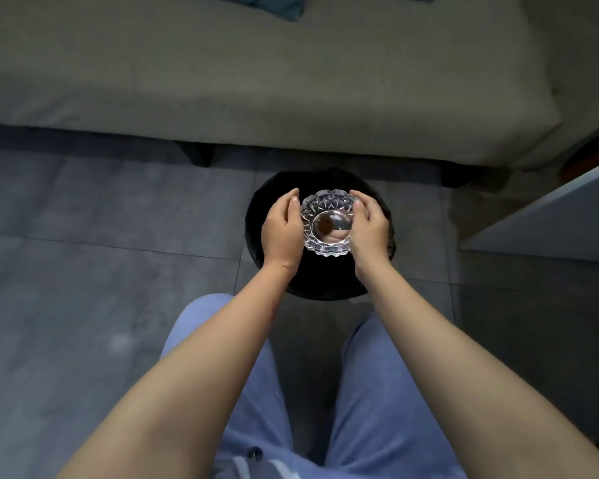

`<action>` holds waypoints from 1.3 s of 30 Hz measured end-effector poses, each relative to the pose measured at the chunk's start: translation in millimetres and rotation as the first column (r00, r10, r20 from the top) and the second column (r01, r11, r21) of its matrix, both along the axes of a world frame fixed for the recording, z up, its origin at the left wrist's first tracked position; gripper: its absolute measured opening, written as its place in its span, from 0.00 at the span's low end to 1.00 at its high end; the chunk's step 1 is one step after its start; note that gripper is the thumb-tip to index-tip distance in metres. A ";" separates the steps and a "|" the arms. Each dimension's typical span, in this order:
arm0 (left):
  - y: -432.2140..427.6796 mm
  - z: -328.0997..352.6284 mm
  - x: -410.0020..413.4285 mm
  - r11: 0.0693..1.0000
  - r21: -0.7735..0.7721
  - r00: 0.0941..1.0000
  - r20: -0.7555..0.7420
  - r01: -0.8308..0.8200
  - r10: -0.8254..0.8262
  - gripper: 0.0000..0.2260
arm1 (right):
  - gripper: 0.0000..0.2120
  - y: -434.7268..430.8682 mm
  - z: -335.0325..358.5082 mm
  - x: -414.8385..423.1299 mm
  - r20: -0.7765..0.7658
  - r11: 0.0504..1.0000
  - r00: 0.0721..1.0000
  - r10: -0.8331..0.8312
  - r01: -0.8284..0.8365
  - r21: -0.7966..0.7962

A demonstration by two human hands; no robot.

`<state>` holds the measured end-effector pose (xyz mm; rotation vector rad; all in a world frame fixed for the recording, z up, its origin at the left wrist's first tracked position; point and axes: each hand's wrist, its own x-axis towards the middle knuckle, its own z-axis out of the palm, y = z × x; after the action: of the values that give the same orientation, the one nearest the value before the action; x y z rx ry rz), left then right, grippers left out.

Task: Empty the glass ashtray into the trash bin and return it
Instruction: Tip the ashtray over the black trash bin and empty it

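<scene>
A round cut-glass ashtray (328,221) with a scalloped rim is held level over the black round trash bin (320,283) on the floor. Brown residue lies in its flat bottom. My left hand (282,229) cups its left side and my right hand (370,228) cups its right side, fingers curled around the rim. Most of the bin's opening is hidden under my hands and the ashtray.
A beige sofa (256,81) with dark legs runs across the far side, just behind the bin. A grey table edge (547,219) juts in at the right. The floor is dark grey tile (101,236). My legs in blue trousers (377,409) are below.
</scene>
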<state>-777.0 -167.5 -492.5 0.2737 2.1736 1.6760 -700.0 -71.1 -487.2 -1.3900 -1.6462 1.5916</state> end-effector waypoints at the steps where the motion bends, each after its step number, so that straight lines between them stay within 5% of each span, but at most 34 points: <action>1: -4.1 -5.8 -3.3 0.999 -0.042 0.997 -0.077 -0.007 0.004 0.15 | 0.13 0.1 -8.4 -1.3 -0.011 1.000 1.000 -0.003 0.003 0.002; 5: -22.9 -28.2 -19.1 0.958 -0.288 0.943 -0.313 0.016 -0.110 0.19 | 0.12 3.2 -21.8 1.5 0.010 0.999 1.000 0.012 -0.013 0.034; 11: -49.9 -54.0 -31.9 0.853 -0.521 0.955 -0.231 0.039 -0.185 0.22 | 0.13 4.4 -21.0 7.3 0.029 0.998 0.999 0.033 -0.035 0.049; 16: -51.5 -66.0 -34.3 0.858 -0.500 0.975 -0.109 0.113 -0.192 0.22 | 0.13 8.6 -33.5 15.4 0.071 0.996 0.997 0.032 -0.038 0.085; 26: -36.8 -54.7 -27.4 0.953 -0.303 0.973 -0.224 -0.020 -0.051 0.20 | 0.14 20.6 -44.3 26.9 0.219 0.982 0.975 0.021 -0.062 0.181; 39: -21.1 -40.2 -19.8 0.966 -0.259 0.909 -0.398 0.021 -0.126 0.19 | 0.17 36.6 -40.1 36.1 0.490 0.894 0.869 0.067 -0.270 0.357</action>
<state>-796.8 -188.7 -532.7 0.6835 2.6101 1.3744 -663.9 -34.5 -527.4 -1.4921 -2.2884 0.9251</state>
